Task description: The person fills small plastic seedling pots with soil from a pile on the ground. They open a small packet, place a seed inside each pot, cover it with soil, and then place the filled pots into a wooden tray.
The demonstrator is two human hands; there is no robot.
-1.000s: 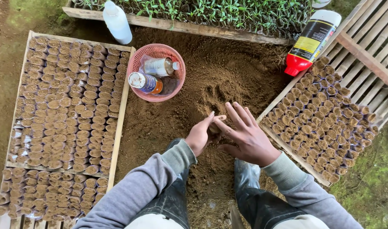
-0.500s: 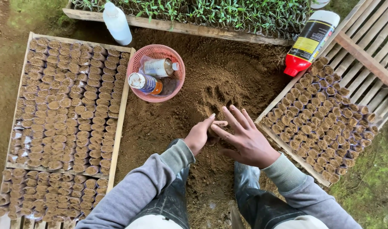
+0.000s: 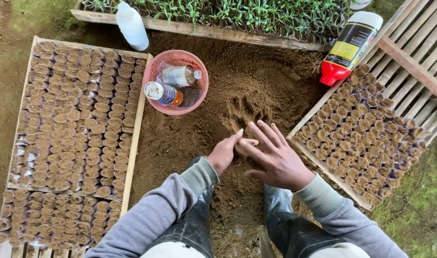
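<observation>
**Over the soil heap: filling a small pot**

Between two wooden trays (image 3: pixel 132 143) of packed pots, loose soil (image 3: pixel 256 81) heaped. Left hand (image 3: pixel 223 154) closed round a small pot (image 3: pixel 246 142), upright above the soil. Right hand (image 3: pixel 276 155) open, fingers spread, holding nothing, thumb touching pot rim. Best kept upright, soil pressed firmly, evenly.

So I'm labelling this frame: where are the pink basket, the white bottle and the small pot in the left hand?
pink basket (image 3: pixel 156 71), head view, left rim.
white bottle (image 3: pixel 132 28), head view, body.
small pot (image 3: pixel 247 143), head view, exposed end.
left hand (image 3: pixel 224 154), head view, back.
</observation>
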